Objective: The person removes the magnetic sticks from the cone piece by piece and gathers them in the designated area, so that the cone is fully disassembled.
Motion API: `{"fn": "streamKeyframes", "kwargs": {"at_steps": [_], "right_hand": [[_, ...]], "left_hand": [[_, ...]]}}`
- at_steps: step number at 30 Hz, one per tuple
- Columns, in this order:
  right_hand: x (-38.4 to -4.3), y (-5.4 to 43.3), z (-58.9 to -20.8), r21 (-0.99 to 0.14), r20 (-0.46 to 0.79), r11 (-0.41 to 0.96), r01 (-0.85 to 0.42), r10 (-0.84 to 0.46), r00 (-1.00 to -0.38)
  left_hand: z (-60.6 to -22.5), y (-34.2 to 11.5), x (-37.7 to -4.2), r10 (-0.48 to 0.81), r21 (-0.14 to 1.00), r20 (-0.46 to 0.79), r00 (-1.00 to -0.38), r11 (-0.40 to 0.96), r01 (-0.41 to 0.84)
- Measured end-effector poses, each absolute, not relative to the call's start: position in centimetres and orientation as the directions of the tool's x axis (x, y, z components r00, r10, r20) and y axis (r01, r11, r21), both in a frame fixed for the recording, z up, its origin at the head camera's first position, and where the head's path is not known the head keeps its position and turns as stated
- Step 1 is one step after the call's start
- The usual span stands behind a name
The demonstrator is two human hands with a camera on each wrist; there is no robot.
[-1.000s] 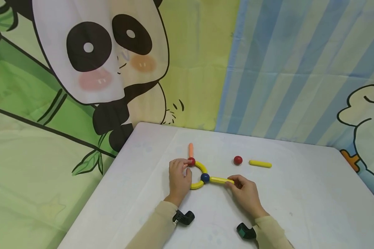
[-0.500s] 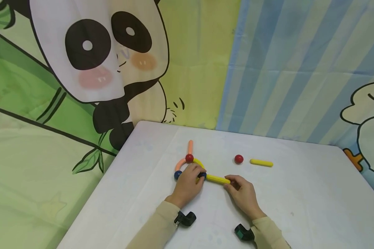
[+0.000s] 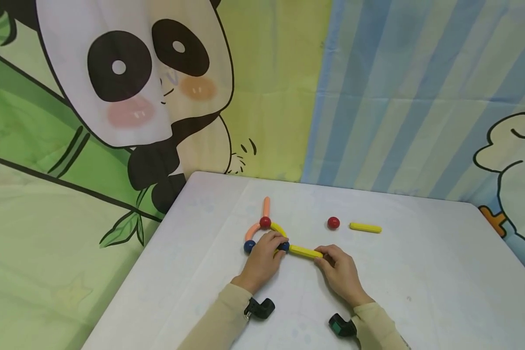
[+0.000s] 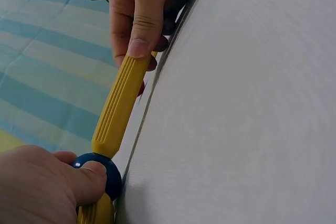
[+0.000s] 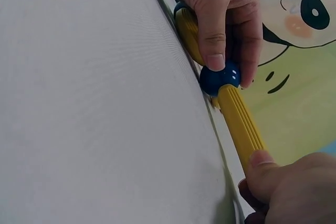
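My left hand pinches a blue ball between thumb and fingers. A straight yellow rod joins that ball, and my right hand pinches its far end. The ball sits on a ring made of a curved yellow rod, a curved orange rod, a red ball and a second blue ball. A straight orange rod points away from the red ball. The near part of the ring is mostly hidden under my left hand; a curved yellow piece shows there in the right wrist view.
A loose red ball and a loose straight yellow rod lie farther back to the right on the white table. Behind the table's far edge hangs a printed curtain with a panda.
My left hand has moved from the ring's left side, near the red ball, to the right-hand blue ball and grips it. The ring and rod have shifted slightly left; my right hand keeps its pinch.
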State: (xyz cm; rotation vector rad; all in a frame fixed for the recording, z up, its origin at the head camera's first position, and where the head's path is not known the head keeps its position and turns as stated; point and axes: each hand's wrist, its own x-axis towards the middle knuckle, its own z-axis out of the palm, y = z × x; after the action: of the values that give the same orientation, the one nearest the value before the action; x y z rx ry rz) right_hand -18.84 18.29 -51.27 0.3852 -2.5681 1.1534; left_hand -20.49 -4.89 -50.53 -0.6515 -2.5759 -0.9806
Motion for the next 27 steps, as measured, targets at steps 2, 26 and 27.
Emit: {"fn": "streamKeyframes", "kwargs": {"at_steps": [2, 26, 27], "right_hand": [[-18.8, 18.3, -51.2, -0.680, 0.368, 0.640, -0.359, -0.125, -0.921], [-19.7, 26.0, -49.9, -0.673, 0.358, 0.682, -0.287, -0.038, -0.933], [-19.8, 26.5, -49.9, -0.660, 0.363, 0.698, -0.277, -0.025, -0.931]], "left_hand": [[-50.6, -4.9, -20.5, 0.299, 0.552, 0.424, -0.855, 0.663, 0.506], [-51.2, -5.2, -20.8, 0.266, 0.529, 0.501, -0.824, 0.659, 0.534], [-51.2, -5.2, -20.8, 0.263, 0.531, 0.499, -0.825, 0.659, 0.532]]}}
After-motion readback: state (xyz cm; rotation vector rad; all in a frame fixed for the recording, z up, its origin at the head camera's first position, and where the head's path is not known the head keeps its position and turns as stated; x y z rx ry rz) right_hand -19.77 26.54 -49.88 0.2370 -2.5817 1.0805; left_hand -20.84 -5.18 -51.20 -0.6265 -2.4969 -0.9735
